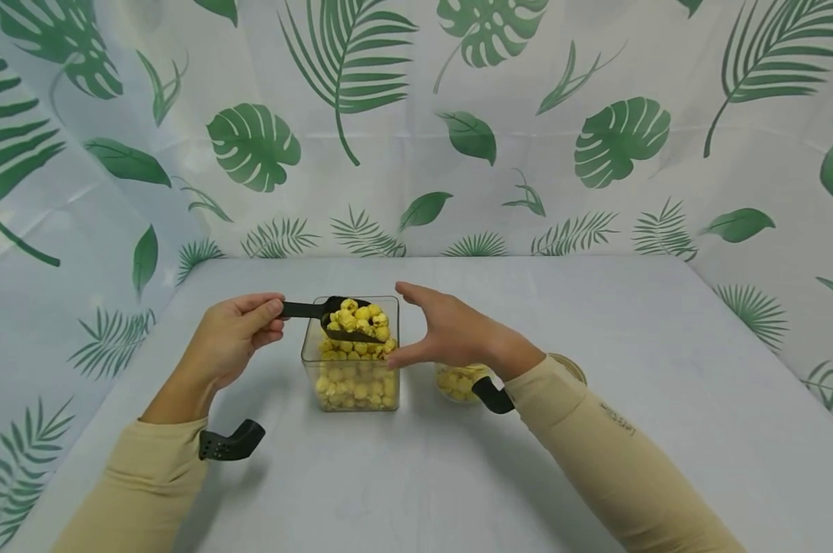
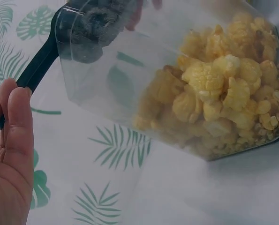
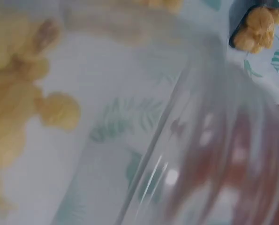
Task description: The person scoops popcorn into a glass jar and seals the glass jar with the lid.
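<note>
A black scoop (image 1: 350, 335) heaped with yellow popcorn (image 1: 364, 316) is held over the mouth of a clear square container (image 1: 350, 369). My left hand (image 1: 231, 332) pinches the end of its handle between thumb and fingers. More popcorn (image 2: 214, 93) fills the lower part of the container, seen through its wall in the left wrist view. Beside the container's right rim, my right hand (image 1: 451, 326) is spread, thumb and fingers wide apart. Whether the thumb touches the rim is unclear. In the right wrist view a clear ridged wall (image 3: 214, 164) stands before the hand.
Below my right wrist, a small clear jar (image 1: 457, 382) contains popcorn and is partly hidden. A gold-coloured round rim (image 1: 570, 367) shows behind the right sleeve. Pale cloth covers the table (image 1: 402, 476), with a leaf-printed sheet (image 1: 402, 177) behind.
</note>
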Demonstrator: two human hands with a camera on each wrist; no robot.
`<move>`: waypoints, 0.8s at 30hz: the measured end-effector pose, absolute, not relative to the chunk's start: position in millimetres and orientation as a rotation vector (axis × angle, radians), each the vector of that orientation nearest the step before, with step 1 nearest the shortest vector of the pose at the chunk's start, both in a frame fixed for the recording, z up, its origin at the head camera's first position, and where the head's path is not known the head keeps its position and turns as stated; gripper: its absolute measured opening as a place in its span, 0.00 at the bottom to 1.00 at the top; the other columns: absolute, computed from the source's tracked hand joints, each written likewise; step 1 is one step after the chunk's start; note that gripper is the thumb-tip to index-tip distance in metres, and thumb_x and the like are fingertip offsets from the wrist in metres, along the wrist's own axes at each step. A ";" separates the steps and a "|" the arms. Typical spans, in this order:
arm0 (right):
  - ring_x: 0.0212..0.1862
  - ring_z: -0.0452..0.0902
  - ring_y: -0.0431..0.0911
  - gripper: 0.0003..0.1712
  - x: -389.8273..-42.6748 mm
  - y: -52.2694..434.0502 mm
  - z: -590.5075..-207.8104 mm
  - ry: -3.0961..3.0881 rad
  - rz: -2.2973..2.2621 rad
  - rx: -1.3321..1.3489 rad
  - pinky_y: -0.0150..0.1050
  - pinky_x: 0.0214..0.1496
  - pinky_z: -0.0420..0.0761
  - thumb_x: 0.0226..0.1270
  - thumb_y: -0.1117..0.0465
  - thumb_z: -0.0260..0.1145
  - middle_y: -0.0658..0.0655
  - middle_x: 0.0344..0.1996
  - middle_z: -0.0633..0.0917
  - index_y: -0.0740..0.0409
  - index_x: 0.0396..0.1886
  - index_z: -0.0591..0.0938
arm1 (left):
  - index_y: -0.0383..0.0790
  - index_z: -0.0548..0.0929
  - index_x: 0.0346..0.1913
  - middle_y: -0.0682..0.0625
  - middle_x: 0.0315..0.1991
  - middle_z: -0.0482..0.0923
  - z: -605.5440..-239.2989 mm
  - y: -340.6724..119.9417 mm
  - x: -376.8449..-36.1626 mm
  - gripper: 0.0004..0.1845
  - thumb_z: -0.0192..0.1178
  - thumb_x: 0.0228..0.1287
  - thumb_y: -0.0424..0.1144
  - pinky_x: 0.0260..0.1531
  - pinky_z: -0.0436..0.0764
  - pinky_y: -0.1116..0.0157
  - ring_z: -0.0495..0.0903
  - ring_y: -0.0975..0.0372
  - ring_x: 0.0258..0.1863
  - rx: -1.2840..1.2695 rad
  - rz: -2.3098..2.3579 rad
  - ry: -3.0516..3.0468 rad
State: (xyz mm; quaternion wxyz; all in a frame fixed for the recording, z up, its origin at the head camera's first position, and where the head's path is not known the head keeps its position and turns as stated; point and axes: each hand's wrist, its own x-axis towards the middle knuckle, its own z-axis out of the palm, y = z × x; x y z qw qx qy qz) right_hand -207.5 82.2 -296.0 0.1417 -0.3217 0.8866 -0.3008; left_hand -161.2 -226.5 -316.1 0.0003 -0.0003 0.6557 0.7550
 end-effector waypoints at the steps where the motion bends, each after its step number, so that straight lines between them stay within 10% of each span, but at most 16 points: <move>1: 0.76 0.54 0.51 0.64 -206.9 85.5 -296.2 2.572 -0.870 -0.920 0.52 0.74 0.59 0.55 0.41 0.78 0.57 0.77 0.58 0.57 0.81 0.51 | 0.37 0.81 0.45 0.52 0.29 0.81 -315.4 -226.6 -160.9 0.03 0.58 0.74 0.31 0.36 0.83 0.72 0.81 0.68 0.29 0.005 2.378 2.053; 10: 0.76 0.54 0.55 0.62 -196.8 121.9 -299.8 2.708 -0.827 -0.855 0.55 0.74 0.59 0.54 0.43 0.79 0.58 0.76 0.60 0.60 0.80 0.55 | 0.42 0.84 0.41 0.51 0.29 0.82 -309.8 -224.4 -158.8 0.05 0.59 0.73 0.32 0.36 0.83 0.72 0.82 0.68 0.28 0.031 2.414 2.028; 24: 0.73 0.60 0.59 0.63 -195.2 156.0 -330.0 2.677 -0.957 -0.637 0.60 0.71 0.62 0.54 0.42 0.79 0.64 0.72 0.67 0.65 0.78 0.54 | 0.19 0.70 0.60 0.53 0.31 0.81 -294.8 -197.3 -163.5 0.20 0.56 0.75 0.32 0.38 0.83 0.73 0.81 0.69 0.30 0.083 2.356 2.121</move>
